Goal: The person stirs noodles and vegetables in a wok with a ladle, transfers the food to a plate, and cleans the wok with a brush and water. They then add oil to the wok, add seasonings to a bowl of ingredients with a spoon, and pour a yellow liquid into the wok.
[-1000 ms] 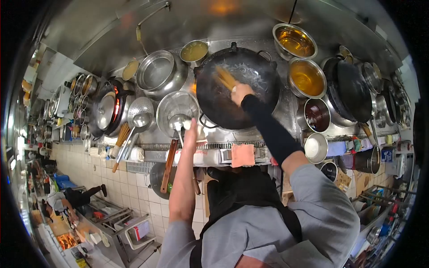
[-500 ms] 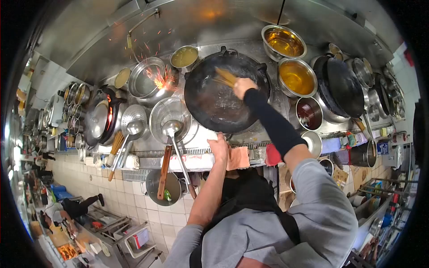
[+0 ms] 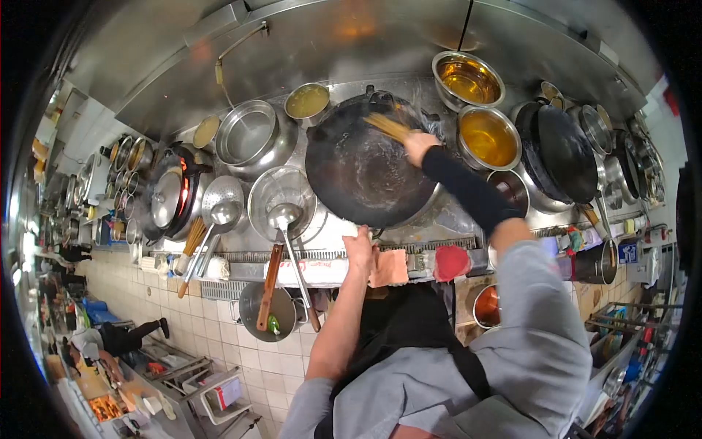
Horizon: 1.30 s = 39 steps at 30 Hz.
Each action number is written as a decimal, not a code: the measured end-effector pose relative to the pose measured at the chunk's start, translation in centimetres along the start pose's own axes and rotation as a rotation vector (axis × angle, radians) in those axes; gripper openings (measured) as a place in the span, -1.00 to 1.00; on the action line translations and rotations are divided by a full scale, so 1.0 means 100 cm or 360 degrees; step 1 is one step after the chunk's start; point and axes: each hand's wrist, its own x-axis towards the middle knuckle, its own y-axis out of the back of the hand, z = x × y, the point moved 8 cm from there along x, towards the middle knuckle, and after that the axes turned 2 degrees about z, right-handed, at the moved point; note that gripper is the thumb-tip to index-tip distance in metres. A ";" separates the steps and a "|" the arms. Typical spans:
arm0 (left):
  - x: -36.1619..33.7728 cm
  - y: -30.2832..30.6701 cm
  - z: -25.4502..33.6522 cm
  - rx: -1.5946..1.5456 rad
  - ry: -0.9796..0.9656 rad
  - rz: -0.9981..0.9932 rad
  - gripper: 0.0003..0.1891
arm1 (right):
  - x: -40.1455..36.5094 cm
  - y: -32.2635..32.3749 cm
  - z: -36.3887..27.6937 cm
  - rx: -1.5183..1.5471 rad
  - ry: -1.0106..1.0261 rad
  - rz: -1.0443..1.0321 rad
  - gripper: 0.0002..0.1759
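A large black wok [image 3: 344,172] stands in front of me, wet and slightly steaming inside. My right hand [image 3: 420,146] is closed around the butt of a bamboo wok brush [image 3: 387,126]. Its bristles point left, over the far part of the wok's inner surface. At the wok's near edge, my left hand [image 3: 358,247] is closed, with something white, perhaps a cloth, at its fingertips. The exact grip there is partly hidden.
Left of the wok are a wire strainer [image 3: 259,201] with a ladle [image 3: 284,215] across it and a water-filled pot [image 3: 247,135]. Bowls of yellow liquid [image 3: 486,139] stand on the right. Another burner glows [image 3: 183,190] at far left. Behind, a person [image 3: 110,340] bends at a counter.
My right hand and the brush have moved to the right and toward the far side of the wok. Sparks over the pot at left have nearly gone. My left hand stays at the near edge.
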 end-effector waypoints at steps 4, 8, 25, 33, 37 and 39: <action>0.009 -0.017 -0.025 -0.0115 0.0050 -0.0359 -0.66 | -0.029 -0.050 -0.077 0.0443 -0.0331 0.0137 -0.75; -0.002 -0.019 -0.024 -0.0270 -0.0035 -0.0243 -0.59 | -0.130 -0.026 -0.090 0.0597 -0.0078 -0.0183 -0.63; -0.036 0.085 -0.016 0.0126 0.0328 -0.1000 -0.55 | -0.157 0.004 -0.133 0.0484 -0.0297 -0.0624 -0.75; -0.057 0.179 -0.013 0.0433 0.0406 -0.0865 -0.59 | -0.009 -0.037 -0.027 0.0096 -0.0869 -0.0372 -0.74; -0.048 0.203 -0.015 0.0268 0.0374 -0.0870 -0.57 | -0.051 -0.057 -0.139 0.0595 -0.0683 0.0029 -0.72; -0.043 0.219 -0.011 0.0120 0.0337 -0.0850 -0.58 | -0.105 -0.018 -0.165 0.0649 -0.0508 -0.0055 -0.75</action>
